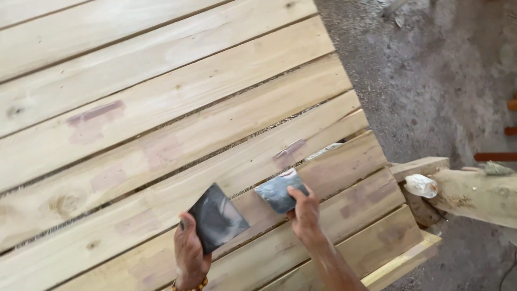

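Left hand (189, 253) grips a dark square plate (216, 216), fingers clamped on its near-left edge, above the near boards. Right hand (305, 211) pinches a grey scraper blade (279, 191), pressed flat on a plank (215, 161) near the right end. Several pinkish filler patches (96, 114) already show across the planks; the gaps between boards look unfilled, though the view is too coarse to be certain.
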